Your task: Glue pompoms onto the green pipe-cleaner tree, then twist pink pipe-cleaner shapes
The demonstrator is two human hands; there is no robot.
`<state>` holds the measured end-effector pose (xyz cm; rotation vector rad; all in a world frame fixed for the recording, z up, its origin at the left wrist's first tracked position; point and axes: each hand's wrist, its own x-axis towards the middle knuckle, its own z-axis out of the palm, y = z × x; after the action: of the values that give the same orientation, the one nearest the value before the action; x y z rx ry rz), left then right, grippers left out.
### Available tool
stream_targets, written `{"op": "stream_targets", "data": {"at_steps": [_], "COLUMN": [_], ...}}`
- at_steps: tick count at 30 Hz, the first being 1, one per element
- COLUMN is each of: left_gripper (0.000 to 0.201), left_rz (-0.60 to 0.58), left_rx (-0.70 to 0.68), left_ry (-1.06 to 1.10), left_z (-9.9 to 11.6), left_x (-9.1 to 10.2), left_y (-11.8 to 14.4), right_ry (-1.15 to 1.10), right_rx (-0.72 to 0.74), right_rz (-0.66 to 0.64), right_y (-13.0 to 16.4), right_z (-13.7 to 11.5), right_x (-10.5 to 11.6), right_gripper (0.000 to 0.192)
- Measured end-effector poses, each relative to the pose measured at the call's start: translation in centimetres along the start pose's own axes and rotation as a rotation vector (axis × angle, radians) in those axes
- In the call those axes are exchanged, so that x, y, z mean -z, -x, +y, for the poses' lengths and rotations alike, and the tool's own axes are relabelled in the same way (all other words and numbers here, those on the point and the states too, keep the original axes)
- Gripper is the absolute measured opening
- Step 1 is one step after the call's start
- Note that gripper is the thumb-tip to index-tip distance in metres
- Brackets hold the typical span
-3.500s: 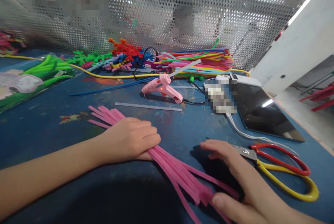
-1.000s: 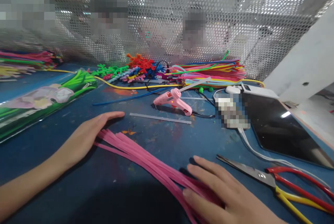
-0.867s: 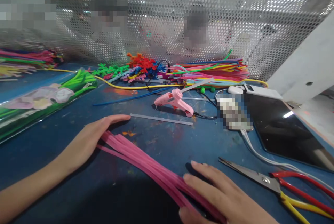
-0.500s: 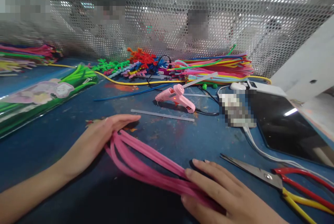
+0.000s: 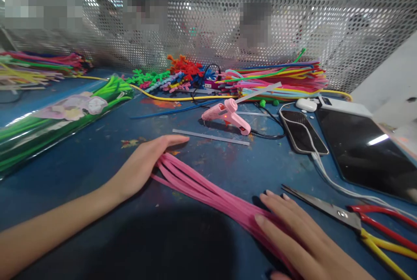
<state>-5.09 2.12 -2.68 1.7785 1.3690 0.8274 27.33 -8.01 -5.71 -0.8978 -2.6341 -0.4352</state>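
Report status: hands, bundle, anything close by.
Left hand flat, open, against pink pipe cleaners. Right hand open, pressing near end. Scissors beside right hand.

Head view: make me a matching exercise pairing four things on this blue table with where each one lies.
Things:
1. pink pipe cleaners
2. glue gun
3. scissors
4. green bundle in a wrapper

Places:
A. far left of the table
B. between the left hand and the right hand
C. mid-table, by the clear glue stick
D. right of the right hand

Pairs: 1-B, 2-C, 3-D, 4-A
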Motion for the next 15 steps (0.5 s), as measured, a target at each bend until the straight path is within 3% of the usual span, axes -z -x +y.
{"op": "stream_targets", "data": {"at_steps": [5, 11, 15], "left_gripper": [0.050, 0.046, 0.050], "left_rz": [-0.014, 0.255, 0.172], "left_rx": [-0.022, 0.040, 0.035], "left_ry": [0.220, 0.425, 0.392], "left_z": [0.2, -0.7, -0.4], "left_x": [-0.8, 0.3, -0.5], "left_y": [-0.1, -1.1, -1.0], "right_ry": [-0.030, -0.022, -0.002], "right_rx": [-0.030, -0.029, -0.042], "right_rz": [-0.036, -0.022, -0.040], "right_y": [-0.5, 1.3, 1.2], "right_z": [-0.1, 0.5, -0.3], "right_x": [0.6, 1.1, 0.6], "right_gripper": [0.043, 0.062, 0.046]}}
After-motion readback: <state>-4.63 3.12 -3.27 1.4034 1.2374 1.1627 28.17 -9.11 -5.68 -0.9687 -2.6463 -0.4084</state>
